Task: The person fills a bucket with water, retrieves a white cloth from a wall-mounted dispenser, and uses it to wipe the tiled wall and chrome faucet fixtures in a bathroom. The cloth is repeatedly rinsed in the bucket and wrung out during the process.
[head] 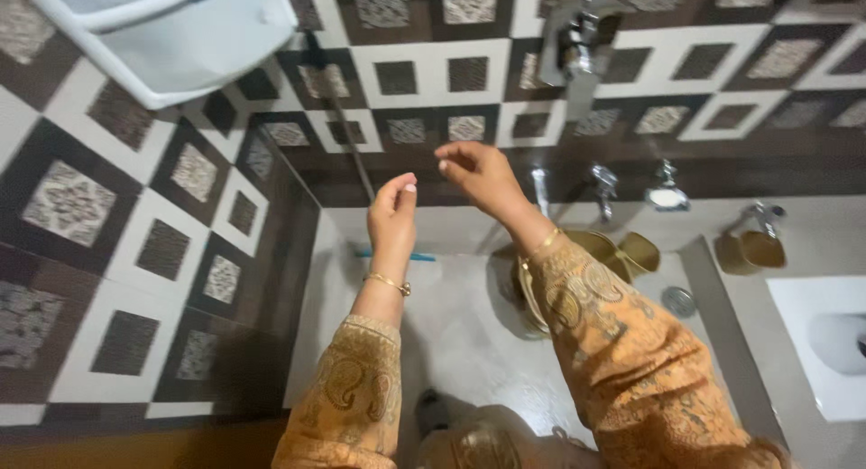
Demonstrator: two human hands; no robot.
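Observation:
Both my hands are raised in front of me over a bathroom floor, in patterned orange sleeves with gold bangles at the wrists. My left hand [393, 212] is upright with fingers together and thumb close, holding nothing that I can see. My right hand [476, 171] reaches out higher, its fingers curled loosely toward the left hand, and nothing shows in it. The two hands are a little apart and do not touch. Below them a thin blue stick-like item [394, 254] lies on the floor by the wall.
A tiled brown-and-white wall [180, 171] rises on the left and behind. A white plastic tub [171, 36] hangs at top left. Metal taps [582, 45] are on the back wall. A brass bucket [622, 252] stands under my right arm. A white squat toilet pan [825, 343] lies at right.

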